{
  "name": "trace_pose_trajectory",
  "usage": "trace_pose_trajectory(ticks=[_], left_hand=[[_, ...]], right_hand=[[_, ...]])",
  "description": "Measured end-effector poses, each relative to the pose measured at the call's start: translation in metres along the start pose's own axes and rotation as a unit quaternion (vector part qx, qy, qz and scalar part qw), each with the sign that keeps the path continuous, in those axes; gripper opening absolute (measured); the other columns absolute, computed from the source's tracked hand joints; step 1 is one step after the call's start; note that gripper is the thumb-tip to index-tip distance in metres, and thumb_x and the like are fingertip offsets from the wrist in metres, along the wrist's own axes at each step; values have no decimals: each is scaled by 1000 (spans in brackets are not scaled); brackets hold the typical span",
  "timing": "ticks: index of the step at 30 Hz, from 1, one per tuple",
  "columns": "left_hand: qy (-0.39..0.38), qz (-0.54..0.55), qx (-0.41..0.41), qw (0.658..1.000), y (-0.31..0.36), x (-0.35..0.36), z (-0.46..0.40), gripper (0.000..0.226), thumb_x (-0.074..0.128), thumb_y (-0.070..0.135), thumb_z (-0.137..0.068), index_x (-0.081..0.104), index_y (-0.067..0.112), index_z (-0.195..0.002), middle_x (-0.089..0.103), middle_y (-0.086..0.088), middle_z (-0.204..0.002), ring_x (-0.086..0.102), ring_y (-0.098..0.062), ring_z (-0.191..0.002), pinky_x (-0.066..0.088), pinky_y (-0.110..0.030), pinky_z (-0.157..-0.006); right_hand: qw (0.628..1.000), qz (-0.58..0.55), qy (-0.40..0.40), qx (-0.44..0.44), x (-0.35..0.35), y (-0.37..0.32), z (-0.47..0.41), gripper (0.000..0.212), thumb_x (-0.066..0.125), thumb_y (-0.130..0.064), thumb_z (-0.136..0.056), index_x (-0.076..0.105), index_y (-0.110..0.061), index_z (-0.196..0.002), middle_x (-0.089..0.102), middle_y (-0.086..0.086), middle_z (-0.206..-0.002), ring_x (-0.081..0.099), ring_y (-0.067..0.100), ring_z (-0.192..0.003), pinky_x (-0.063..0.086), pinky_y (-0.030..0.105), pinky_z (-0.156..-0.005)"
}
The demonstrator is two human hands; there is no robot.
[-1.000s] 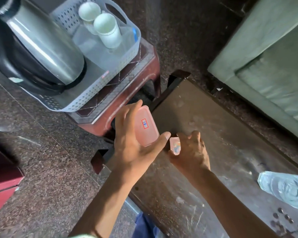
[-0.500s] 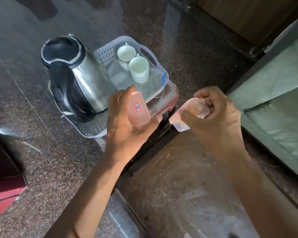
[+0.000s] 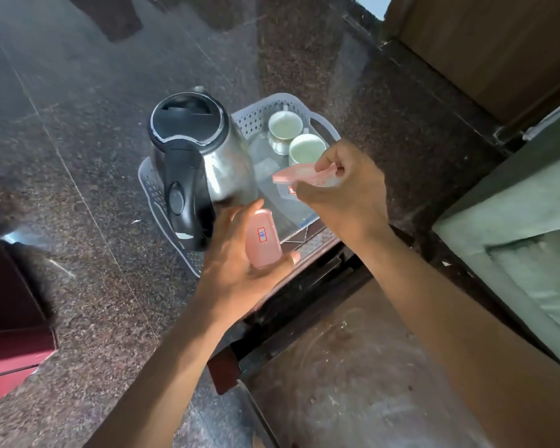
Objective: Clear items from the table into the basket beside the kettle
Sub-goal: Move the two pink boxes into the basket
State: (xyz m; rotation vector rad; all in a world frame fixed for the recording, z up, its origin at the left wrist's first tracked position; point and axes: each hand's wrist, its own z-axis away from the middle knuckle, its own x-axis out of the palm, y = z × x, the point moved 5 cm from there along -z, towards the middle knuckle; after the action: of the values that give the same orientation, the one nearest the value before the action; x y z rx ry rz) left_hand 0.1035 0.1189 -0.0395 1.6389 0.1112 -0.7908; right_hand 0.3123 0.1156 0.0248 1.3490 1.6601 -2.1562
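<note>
Two hands hold pink plastic pieces over the basket (image 3: 317,124): the left hand (image 3: 240,270) clamps a box (image 3: 262,242) with a red-framed label between thumb and fingers, just at 5 o'clock of the kettle (image 3: 204,156). The right hand (image 3: 346,189) pinches a flat lid (image 3: 299,176) above the basket's near half, at 6 o'clock of two cups (image 3: 296,137). Below both arms lies the table (image 3: 353,383).

Dim daylight, glare on glossy floor (image 3: 78,101), wide-angle edge bending
</note>
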Motion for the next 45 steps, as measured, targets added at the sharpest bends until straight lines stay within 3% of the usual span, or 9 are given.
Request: trace_pose_trajectory(ticks=[5,7,11,18,31,35,39,43,45], left_hand=[[-7,-13,-21,1000,-7,-2,6,96,75,74,-71,50,41,-157,42,22,-146,53,5,-124,34,9,-97],[-11,-13,-22,1000,-8,0,10,97,75,75,-70,50,41,-158,41,24,-146,55,1,-127,38,5,-98],[-15,-13,-24,1000,-8,2,16,100,72,77,-69,50,40,-160,42,21,-147,58,-7,-131,52,-21,-106],[-10,-7,-27,1000,-7,0,18,99,73,75,-71,48,40,-161,41,23,-148,56,-4,-132,56,-31,-112],[-6,-11,-31,999,-10,2,16,100,76,73,-74,46,38,-163,40,22,-152,55,-6,-137,53,-31,-116],[-2,-2,-36,999,-9,3,14,103,73,76,-71,48,37,-162,43,20,-151,57,-6,-136,52,-24,-114],[0,6,-40,999,-2,4,11,103,75,74,-70,47,38,-163,42,22,-151,56,-2,-133,55,-30,-114],[6,32,-50,998,6,5,6,107,76,72,-72,43,34,-166,44,14,-155,55,-12,-143,53,-48,-120],[13,42,-51,998,11,6,4,111,79,71,-74,38,33,-169,43,13,-160,51,-12,-149,49,-51,-124]], right_hand=[[998,54,7,-40,37,-6,-18,32,88,-32,-75,59,-24,-86,69,3,-106,63,20,-103,44,22,-83],[995,84,13,-57,47,-9,-26,27,86,-30,-77,61,-24,-88,69,6,-108,63,25,-107,49,28,-89],[987,137,22,-86,62,-15,-44,26,85,-30,-81,71,-14,-96,68,12,-113,65,32,-108,55,38,-90],[965,211,15,-154,89,-25,-60,30,81,-38,-87,73,-16,-105,69,9,-114,64,31,-111,49,43,-97],[918,330,-30,-219,121,-14,-73,25,70,-36,-92,73,-19,-110,70,6,-114,69,32,-97,44,44,-95],[931,293,-51,-210,121,-13,-69,23,72,-28,-91,75,-21,-113,75,4,-115,70,30,-104,47,43,-99],[960,202,-46,-186,107,-11,-68,29,73,-13,-88,76,-14,-117,76,6,-122,70,28,-114,49,39,-107],[987,58,-38,-148,81,-13,-54,31,77,-6,-82,78,-16,-111,73,-1,-112,66,14,-104,42,8,-95],[992,-34,-67,-100,67,-11,-44,30,80,-8,-81,77,-23,-106,71,-9,-104,63,3,-91,45,4,-88]])
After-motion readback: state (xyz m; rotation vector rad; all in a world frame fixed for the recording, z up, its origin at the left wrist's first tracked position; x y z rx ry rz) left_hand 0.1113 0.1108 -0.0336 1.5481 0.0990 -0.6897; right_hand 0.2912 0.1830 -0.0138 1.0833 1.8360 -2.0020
